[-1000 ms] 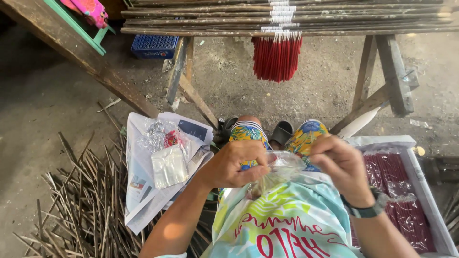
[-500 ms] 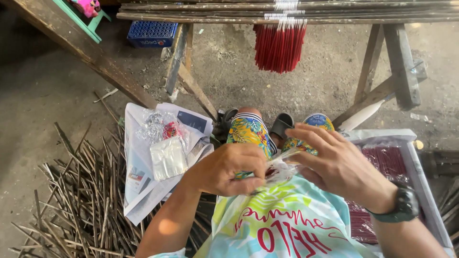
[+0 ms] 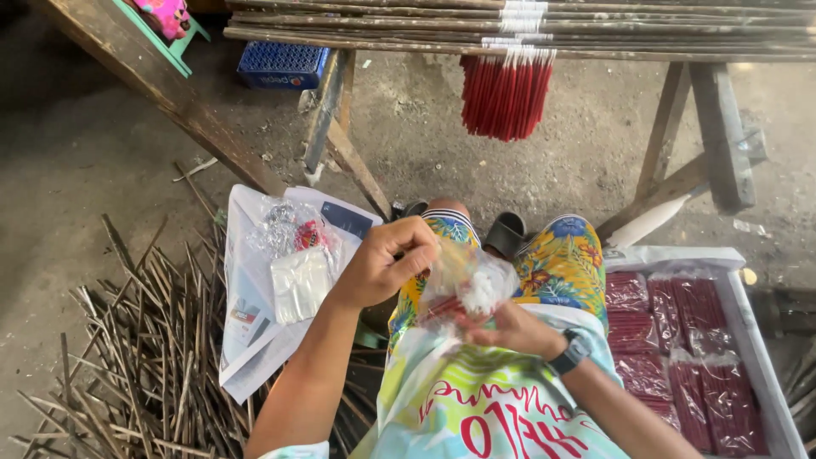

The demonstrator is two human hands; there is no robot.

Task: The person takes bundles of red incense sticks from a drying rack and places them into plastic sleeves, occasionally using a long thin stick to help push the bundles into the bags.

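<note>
Head view: a clear plastic bag (image 3: 470,287) with red sticks inside is held over the lap. The left hand (image 3: 384,260) is pinched shut on its top edge, the right hand (image 3: 516,329) is cupped closed underneath. More bagged red sticks are packed in the white box (image 3: 748,316) alongside, on the right.

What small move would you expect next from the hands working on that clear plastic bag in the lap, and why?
Probably the left hand pulls the clear plastic bag down over the thin red sticks held by the right hand: its bunched mouth sits over their tips, and similar bagged bundles fill the white tray.
</note>
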